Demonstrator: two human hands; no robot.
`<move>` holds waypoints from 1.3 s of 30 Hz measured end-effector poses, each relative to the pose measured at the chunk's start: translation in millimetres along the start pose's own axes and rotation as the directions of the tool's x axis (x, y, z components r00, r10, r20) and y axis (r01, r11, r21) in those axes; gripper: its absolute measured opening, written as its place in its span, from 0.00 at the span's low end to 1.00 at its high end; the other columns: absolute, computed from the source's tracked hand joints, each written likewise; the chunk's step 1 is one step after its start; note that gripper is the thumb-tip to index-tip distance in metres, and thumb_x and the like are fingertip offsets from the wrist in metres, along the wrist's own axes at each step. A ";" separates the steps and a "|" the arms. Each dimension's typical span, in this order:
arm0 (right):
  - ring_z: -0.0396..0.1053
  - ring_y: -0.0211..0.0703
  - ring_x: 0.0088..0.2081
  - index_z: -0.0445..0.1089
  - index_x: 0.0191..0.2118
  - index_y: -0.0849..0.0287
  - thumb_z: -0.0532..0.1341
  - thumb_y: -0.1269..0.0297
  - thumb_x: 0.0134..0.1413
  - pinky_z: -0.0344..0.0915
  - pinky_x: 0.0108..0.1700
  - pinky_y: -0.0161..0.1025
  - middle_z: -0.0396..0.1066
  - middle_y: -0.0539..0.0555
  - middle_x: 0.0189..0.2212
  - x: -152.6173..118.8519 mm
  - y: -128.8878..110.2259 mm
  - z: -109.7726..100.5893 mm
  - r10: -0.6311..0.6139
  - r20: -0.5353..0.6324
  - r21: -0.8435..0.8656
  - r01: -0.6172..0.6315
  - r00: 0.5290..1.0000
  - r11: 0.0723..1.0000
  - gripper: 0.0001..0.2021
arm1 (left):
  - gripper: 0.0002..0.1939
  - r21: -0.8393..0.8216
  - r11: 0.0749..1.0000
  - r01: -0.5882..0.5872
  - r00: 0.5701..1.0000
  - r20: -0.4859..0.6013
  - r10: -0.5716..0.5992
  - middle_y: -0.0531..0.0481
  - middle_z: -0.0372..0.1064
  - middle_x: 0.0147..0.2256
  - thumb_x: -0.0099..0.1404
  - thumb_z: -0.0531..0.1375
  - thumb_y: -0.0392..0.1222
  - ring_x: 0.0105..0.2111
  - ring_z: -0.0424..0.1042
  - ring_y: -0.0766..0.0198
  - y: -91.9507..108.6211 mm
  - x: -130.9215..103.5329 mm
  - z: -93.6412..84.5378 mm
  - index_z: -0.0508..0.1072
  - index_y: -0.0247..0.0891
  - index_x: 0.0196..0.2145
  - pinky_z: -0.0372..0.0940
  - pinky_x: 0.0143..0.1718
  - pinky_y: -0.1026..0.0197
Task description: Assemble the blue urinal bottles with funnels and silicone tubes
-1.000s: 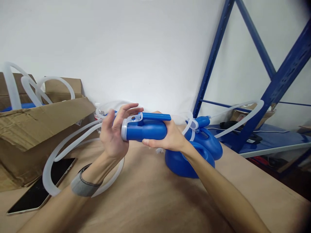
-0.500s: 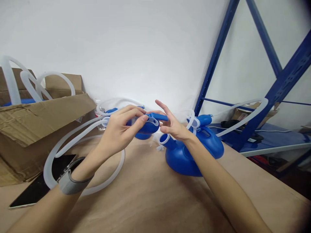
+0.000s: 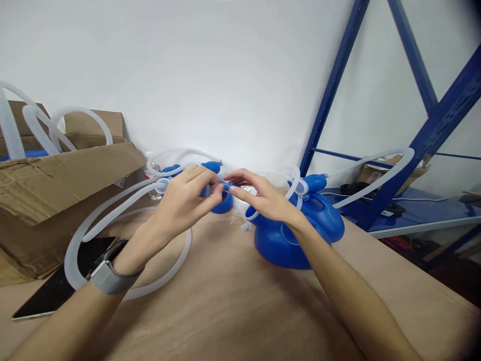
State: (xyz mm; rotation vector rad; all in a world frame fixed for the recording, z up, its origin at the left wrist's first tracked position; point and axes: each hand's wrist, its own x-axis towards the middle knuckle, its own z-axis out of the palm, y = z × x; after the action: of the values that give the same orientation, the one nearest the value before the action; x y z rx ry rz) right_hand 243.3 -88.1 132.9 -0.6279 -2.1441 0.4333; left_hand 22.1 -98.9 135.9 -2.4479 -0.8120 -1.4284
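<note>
My left hand (image 3: pixel 191 195), with a watch on its wrist, pinches a small blue plastic part (image 3: pixel 226 187) between thumb and fingers. Facing it, my right hand (image 3: pixel 263 195) has its thumb and fingertips closed in on the part's other side. Most of that part is hidden by my fingers. Below my right hand lies a blue plastic jug (image 3: pixel 278 250) with its open neck pointing left. A second blue jug (image 3: pixel 334 220) with a white tube (image 3: pixel 379 180) rests behind it. Another blue container (image 3: pixel 224 204) shows partly behind my hands.
At left stands a cardboard box (image 3: pixel 75 175) holding white tubes. A long tube (image 3: pixel 169 283) loops over the brown tabletop (image 3: pixel 210 311), beside a black flat device (image 3: pixel 48 301). A clear bottle (image 3: pixel 154 193) is behind. A blue metal shelf (image 3: pixel 413 210) stands at right.
My right hand has moved left, its raised forefinger has come down, and its fingers have closed towards the blue part. The part's pale strap is now covered. My view has shifted slightly.
</note>
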 end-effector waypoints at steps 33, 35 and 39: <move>0.73 0.47 0.48 0.69 0.57 0.56 0.59 0.61 0.66 0.69 0.54 0.46 0.75 0.55 0.45 1.0 -0.5 15.1 -0.003 -0.057 0.114 0.009 0.998 0.993 0.16 | 0.13 -0.049 0.997 0.055 0.982 -0.178 -0.063 0.49 0.72 0.29 0.63 0.66 0.46 0.33 0.68 0.53 0.6 -7.2 12.8 0.68 0.45 0.25 0.64 0.40 0.48; 0.73 0.47 0.48 0.69 0.57 0.56 0.60 0.61 0.66 0.69 0.54 0.47 0.75 0.54 0.44 0.9 -1.4 14.9 0.019 -0.048 0.126 -0.013 0.999 0.992 0.16 | 0.12 -0.046 0.997 0.066 0.981 -0.177 -0.073 0.49 0.71 0.28 0.62 0.66 0.45 0.33 0.68 0.53 1.1 -7.7 13.4 0.67 0.45 0.25 0.64 0.40 0.49; 0.72 0.47 0.46 0.69 0.57 0.55 0.59 0.59 0.67 0.69 0.53 0.47 0.74 0.53 0.42 0.7 -3.1 13.2 0.023 -0.051 0.105 -0.018 0.998 0.994 0.16 | 0.08 -0.125 0.986 0.111 0.983 -0.132 -0.127 0.49 0.72 0.31 0.60 0.67 0.46 0.35 0.70 0.52 -0.8 -5.3 8.1 0.71 0.45 0.29 0.64 0.43 0.49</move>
State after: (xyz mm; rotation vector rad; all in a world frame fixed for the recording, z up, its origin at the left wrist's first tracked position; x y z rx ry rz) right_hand 231.4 -91.3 127.2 -0.5959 -2.0528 0.5315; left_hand 25.6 -96.7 127.2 -2.3842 -0.8800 -1.7150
